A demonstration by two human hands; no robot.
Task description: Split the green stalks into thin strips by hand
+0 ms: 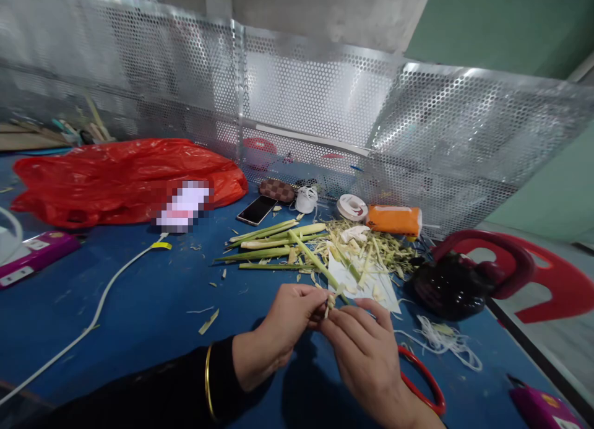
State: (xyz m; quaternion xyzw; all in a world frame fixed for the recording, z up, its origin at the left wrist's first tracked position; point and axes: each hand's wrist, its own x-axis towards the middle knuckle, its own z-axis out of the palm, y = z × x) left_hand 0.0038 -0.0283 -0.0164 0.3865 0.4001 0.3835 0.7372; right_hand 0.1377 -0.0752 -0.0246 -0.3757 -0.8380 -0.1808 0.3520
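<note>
My left hand (pixel 273 336) and my right hand (pixel 366 355) meet low in the middle, both pinched on the lower end of a long green stalk (pixel 312 255) that slants up and away to the left. A pale, frayed bit of the stalk shows between the fingertips. Beyond the hands lie several more green stalks (pixel 269 240) side by side on the blue table (pixel 153 293). To their right sits a heap of pale peelings (pixel 371 249) on a white sheet (pixel 387 296).
A red plastic bag (pixel 116 178) lies at the back left, a phone (pixel 257 210) and an orange packet (pixel 393 219) behind the stalks. A dark bag (pixel 450 286) sits on the right. White string (pixel 445 342), a white cable (pixel 111 286) and a perforated metal screen (pixel 325 113) are also in view.
</note>
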